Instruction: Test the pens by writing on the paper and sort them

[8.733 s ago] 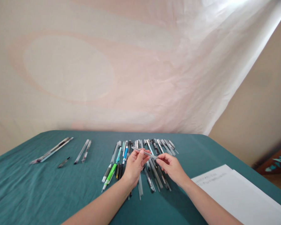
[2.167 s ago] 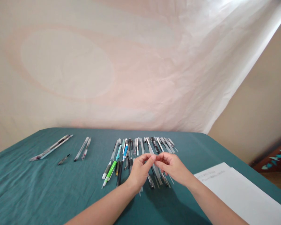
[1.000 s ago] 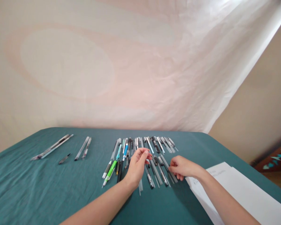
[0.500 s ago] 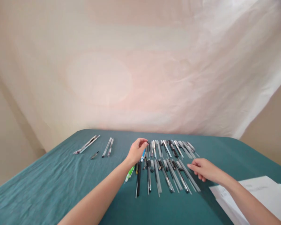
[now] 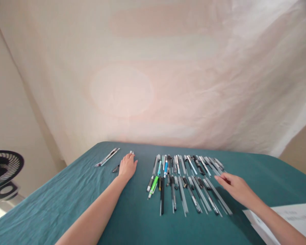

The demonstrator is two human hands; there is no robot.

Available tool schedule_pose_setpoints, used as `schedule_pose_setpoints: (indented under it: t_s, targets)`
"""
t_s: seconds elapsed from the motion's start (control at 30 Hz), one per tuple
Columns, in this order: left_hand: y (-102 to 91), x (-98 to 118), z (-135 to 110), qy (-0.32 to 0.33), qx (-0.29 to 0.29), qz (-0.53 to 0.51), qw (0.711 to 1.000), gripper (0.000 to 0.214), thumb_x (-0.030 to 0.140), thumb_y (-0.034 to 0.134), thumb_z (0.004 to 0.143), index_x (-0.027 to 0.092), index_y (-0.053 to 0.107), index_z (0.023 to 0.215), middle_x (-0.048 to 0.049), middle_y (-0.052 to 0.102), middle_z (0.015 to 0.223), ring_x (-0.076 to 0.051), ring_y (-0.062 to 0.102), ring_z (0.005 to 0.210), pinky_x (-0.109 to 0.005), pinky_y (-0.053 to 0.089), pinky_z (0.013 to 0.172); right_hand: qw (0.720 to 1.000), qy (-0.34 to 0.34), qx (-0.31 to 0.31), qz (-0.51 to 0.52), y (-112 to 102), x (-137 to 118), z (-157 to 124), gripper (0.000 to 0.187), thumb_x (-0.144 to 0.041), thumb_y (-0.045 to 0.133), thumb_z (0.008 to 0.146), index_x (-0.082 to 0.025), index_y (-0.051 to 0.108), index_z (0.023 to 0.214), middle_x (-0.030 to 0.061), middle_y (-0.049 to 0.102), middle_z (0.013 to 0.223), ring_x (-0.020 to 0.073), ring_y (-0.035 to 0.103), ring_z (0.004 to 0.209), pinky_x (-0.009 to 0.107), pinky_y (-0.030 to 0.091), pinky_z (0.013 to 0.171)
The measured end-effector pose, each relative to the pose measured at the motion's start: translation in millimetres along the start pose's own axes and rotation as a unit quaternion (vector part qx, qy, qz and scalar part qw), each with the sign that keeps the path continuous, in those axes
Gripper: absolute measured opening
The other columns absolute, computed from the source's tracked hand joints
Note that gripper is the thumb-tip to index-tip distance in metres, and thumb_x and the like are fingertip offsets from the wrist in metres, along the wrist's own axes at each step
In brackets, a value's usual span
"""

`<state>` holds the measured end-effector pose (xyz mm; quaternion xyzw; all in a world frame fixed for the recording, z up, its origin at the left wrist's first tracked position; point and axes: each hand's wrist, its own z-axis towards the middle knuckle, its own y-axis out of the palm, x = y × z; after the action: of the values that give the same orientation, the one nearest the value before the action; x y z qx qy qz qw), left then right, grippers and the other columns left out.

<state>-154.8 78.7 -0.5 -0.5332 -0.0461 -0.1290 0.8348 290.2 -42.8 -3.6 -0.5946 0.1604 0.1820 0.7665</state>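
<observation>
My left hand (image 5: 127,166) is swinging off the pen row (image 5: 183,180) and is now lying flat, fingers together, over the separate pair of pens (image 5: 131,152), whose far tips alone are showing, beside the short dark pen (image 5: 115,168); whether the pen I was pinching is under it, I cannot tell. My right hand (image 5: 232,186) is hanging empty, fingers loosely spread, at the row's right edge, near the white paper (image 5: 293,214) on the tabletop (image 5: 66,204).

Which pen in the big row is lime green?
The lime-green pen, lying angled near the left end of the row of pens, in its nearer rank. It alone has a bright green barrel; the others look clear, black, grey, blue or teal.
</observation>
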Motion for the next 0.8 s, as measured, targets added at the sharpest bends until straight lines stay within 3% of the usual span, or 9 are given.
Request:
schedule_pose_setpoints:
  t_s: [0.37,0.63,0.8]
  targets:
    - [2.7,-1.0,1.3,0.003,-0.016,0.103,0.995,0.031,0.021,0.034,0.082,0.017,0.052,0.107,-0.012,0.054,0.109,-0.026,0.051,0.097,-0.038,0.038,0.079,0.992,0.065,0.09,0.055,9.4,12.2,-30.4,0.039,-0.05,0.038,0.082,-0.02,0.044,0.058,-0.0038,0.042,0.051,0.0121,0.041,0.051,0.021,0.03,0.05]
    - [8.1,-3.9,12.8,0.056,-0.034,0.152,0.986,0.036,0.019,0.03,0.082,0.01,0.048,0.112,-0.0142,0.058,0.095,-0.026,0.056,0.089,-0.035,0.04,0.077,0.989,0.013,0.136,0.057,12.0,7.6,-27.9,0.037,-0.043,0.041,0.082,-0.019,0.044,0.055,-0.0043,0.041,0.048,0.0109,0.038,0.047,0.022,0.028,0.049]
    - [12.8,-9.3,15.8,0.08,-0.033,0.162,0.983,0.04,0.024,0.029,0.083,0.006,0.048,0.113,-0.016,0.058,0.093,-0.027,0.056,0.085,-0.037,0.04,0.079,0.988,0.015,0.145,0.048,9.4,6.9,-27.6,0.035,-0.041,0.042,0.082,-0.019,0.046,0.054,-0.0041,0.043,0.047,0.0104,0.039,0.047,0.021,0.029,0.05]
